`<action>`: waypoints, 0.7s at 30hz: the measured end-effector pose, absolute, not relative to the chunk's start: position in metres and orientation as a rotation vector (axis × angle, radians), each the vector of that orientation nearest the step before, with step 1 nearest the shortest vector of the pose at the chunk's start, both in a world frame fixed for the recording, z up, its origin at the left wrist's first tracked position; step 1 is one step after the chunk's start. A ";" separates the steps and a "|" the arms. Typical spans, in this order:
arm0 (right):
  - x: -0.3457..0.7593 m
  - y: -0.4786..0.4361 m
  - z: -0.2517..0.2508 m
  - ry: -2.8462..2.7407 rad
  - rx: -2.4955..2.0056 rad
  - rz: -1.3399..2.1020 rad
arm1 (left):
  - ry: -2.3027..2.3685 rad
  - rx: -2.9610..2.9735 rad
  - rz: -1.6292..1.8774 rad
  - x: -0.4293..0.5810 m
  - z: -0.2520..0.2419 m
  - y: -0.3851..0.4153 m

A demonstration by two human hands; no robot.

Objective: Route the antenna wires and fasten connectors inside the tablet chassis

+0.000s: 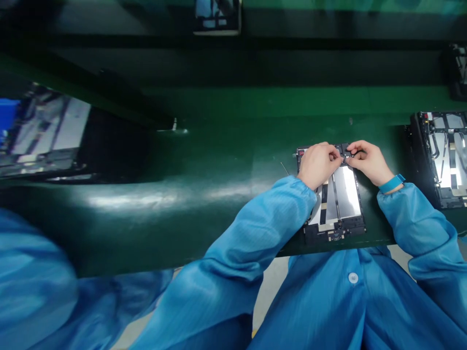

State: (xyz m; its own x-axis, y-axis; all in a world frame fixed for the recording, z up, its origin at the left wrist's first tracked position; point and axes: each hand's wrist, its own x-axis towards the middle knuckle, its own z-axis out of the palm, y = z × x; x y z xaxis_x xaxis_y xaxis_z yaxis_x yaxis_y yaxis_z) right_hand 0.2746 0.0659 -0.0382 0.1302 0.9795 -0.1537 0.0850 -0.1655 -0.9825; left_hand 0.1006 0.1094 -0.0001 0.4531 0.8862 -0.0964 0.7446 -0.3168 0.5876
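Observation:
An opened tablet, its silver battery panels and black ribbon cable showing, lies flat near the front edge of the green bench. Over its upper left part is my left hand, fingers pinched together near the top middle. My right hand comes in from the right, thumb and finger pinched at the same spot, and a blue band circles that wrist. Whatever the fingertips hold there is too small to make out. A thin metal tool lies just left of the tablet, partly hidden by my left arm.
Stacks of similar opened tablets stand at the right and, blurred, at the left. Another device sits on the raised shelf at the back. A co-worker's blue sleeve is at the lower left. A small white-tipped item lies on the green bench.

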 end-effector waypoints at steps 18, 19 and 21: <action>0.277 0.065 -0.033 -1.155 -1.436 1.206 | 1.329 2.113 0.324 0.100 0.003 0.111; 0.278 0.065 -0.034 -1.153 -1.434 1.207 | 1.332 2.110 0.323 0.100 0.003 0.111; 0.278 0.065 -0.034 -1.142 -1.421 1.233 | 1.333 2.107 0.324 0.099 0.003 0.111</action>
